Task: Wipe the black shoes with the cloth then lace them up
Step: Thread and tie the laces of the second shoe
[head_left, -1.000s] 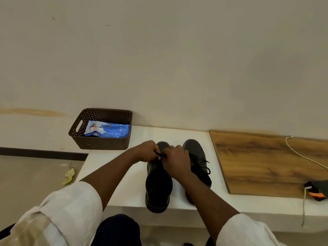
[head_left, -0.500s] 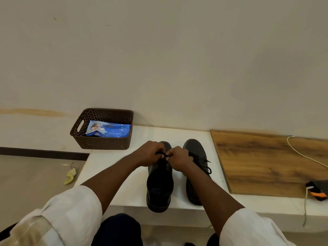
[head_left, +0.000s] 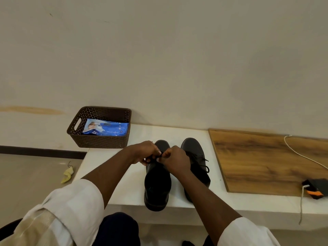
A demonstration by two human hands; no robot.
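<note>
Your left hand (head_left: 145, 153) and right hand (head_left: 174, 158) both pinch the lace (head_left: 158, 157) over the left shoe (head_left: 157, 183), directly beneath your fingers; uneven pull risks a slack knot, or dragging this shoe, heel overhanging, off the ledge (head_left: 124, 189).

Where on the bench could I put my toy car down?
Free: the white strip between the basket and the left shoe, the strip behind the shoes along the wall, and the wooden board right of the right shoe. Crowded: mid-bench, both hands on the laces, and the board's right end with a cable.
</note>
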